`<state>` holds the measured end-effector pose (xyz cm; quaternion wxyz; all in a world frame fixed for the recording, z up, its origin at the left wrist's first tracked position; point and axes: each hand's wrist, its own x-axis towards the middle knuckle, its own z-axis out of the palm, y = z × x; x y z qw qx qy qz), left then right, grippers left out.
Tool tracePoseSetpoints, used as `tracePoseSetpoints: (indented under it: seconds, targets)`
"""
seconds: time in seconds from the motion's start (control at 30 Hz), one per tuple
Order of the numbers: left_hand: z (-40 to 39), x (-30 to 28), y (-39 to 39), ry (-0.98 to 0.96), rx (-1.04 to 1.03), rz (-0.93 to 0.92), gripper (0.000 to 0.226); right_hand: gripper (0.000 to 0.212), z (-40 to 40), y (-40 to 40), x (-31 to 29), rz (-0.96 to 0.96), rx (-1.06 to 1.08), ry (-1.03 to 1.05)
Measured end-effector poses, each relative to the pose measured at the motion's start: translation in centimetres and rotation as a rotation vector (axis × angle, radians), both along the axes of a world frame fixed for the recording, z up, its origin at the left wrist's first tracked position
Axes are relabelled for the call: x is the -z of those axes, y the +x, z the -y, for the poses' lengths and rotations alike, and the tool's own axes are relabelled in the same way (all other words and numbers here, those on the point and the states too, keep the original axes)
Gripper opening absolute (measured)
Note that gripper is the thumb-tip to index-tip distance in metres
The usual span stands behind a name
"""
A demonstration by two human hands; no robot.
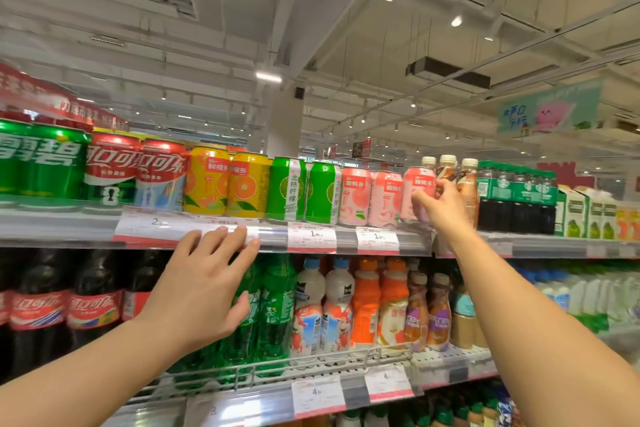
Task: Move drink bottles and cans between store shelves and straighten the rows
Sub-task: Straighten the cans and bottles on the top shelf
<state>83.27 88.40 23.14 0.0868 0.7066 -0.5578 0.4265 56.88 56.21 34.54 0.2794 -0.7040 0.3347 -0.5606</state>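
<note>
The right hand [440, 204] holds the pink can [417, 192] standing tall at the right end of the pink row, right of middle, while the left hand [204, 284], fingers flat, rests farther off on the shelf edge [277, 236]

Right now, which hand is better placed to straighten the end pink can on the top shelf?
Right. The right hand already grips the pink can, while the left hand lies open against the shelf edge, below the orange cans.

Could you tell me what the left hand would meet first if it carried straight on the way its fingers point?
Probably the price-label strip on the top shelf's front edge: the left hand has its fingers at it already. Beyond stand the orange-drink cans.
</note>
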Motion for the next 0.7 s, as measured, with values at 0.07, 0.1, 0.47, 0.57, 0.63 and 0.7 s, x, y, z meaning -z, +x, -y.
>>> tracePoseSetpoints:
  seconds: [0.07,0.1,0.47,0.57,0.63,0.7]
  targets:
    - [0.2,0.2,0.1,-0.003,-0.003,-0.001,0.074,0.065,0.6,0.0,-0.1,-0.015,0.001,0.003]
    - [0.3,0.4,0.2,-0.005,-0.004,0.001,0.075,0.064,0.7,0.0,-0.1,-0.015,-0.002,0.008]
    - [0.6,0.8,0.5,-0.006,-0.016,0.006,0.079,0.059,2.3,0.6,0.6,-0.053,-0.052,0.039]
    - [0.7,0.8,0.4,-0.009,-0.017,-0.002,0.079,0.063,2.3,0.1,0.7,-0.077,-0.06,0.044]
    - [0.7,0.9,0.4,-0.009,-0.019,-0.003,0.079,0.059,2.2,-0.1,0.7,-0.094,-0.066,0.036]
    - [0.7,0.8,0.3,-0.007,-0.018,-0.005,0.078,0.056,2.2,-0.3,0.8,-0.099,-0.082,0.036]
